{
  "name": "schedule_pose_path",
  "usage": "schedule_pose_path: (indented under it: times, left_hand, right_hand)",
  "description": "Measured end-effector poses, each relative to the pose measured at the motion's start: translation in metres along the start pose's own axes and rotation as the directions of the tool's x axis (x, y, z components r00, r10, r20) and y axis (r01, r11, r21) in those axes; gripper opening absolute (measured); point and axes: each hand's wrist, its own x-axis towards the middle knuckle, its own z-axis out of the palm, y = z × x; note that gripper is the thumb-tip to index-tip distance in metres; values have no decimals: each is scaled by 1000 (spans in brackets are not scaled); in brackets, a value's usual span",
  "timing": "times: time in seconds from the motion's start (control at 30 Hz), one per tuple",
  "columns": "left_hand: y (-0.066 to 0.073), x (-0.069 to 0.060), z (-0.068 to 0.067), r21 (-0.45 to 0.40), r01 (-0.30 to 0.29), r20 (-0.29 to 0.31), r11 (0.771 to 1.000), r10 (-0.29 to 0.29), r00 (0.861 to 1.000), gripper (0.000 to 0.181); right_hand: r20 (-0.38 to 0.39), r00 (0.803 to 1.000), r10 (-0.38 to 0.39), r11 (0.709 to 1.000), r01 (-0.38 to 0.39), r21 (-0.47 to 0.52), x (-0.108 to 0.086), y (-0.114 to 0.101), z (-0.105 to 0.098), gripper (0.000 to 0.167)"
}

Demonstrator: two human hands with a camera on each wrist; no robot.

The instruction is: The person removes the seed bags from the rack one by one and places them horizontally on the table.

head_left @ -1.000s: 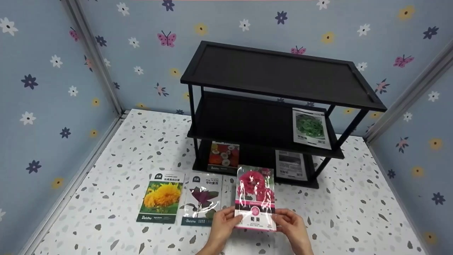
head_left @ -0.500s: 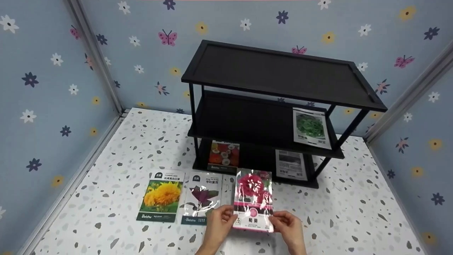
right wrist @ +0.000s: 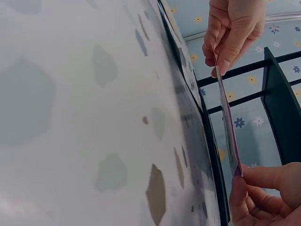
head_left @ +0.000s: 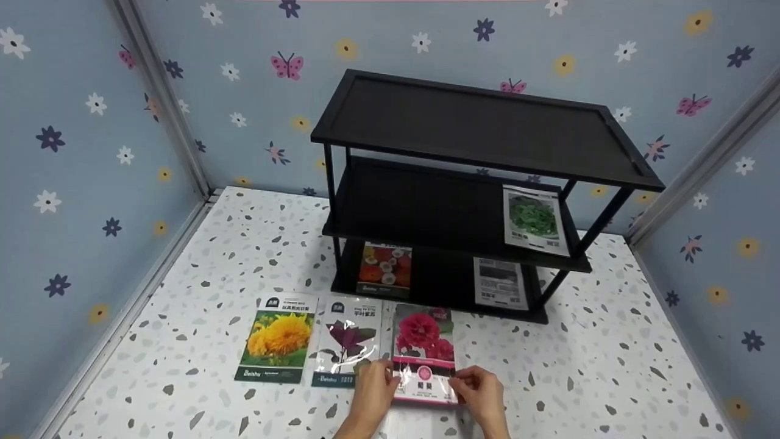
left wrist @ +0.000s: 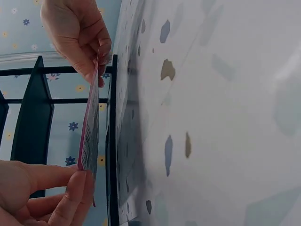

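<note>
A seed packet with pink flowers (head_left: 423, 353) is pinched at both lower sides, by my left hand (head_left: 370, 396) and my right hand (head_left: 483, 399). In the left wrist view the packet (left wrist: 91, 122) appears edge-on, slightly above the table, between the left hand (left wrist: 44, 195) and the right hand (left wrist: 77, 35). The right wrist view shows the same packet (right wrist: 226, 115) held by the right hand (right wrist: 265, 193) and the left hand (right wrist: 236, 30). Just left of it lies a purple-leaf packet (head_left: 347, 341), its lower right corner hidden by my left hand.
A yellow-flower packet (head_left: 277, 338) lies at the far left of the row. Behind stands a black three-tier shelf (head_left: 487, 131), with a green-leaf packet (head_left: 535, 219) on its middle tier, and a red-flower packet (head_left: 385, 269) and a grey-white packet (head_left: 501, 285) on the bottom tier.
Both hands have moved left and slightly down with the pink-flower packet, which now appears beside the purple-leaf packet and no longer overlaps the shelf's bottom edge.
</note>
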Motion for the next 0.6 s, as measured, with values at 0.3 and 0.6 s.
schedule_pose_path:
  times: [0.3, 0.6]
  left_hand:
    - [-5, 2, 6, 121, -26, 28, 992, 23, 999, 15]
    - [-3, 12, 5, 273, -48, 110, 961, 18, 994, 14]
  right_hand:
    - [33, 994, 104, 990, -101, -95, 9, 0, 11, 8]
    - [23, 995, 99, 985, -94, -146, 16, -3, 16, 7]
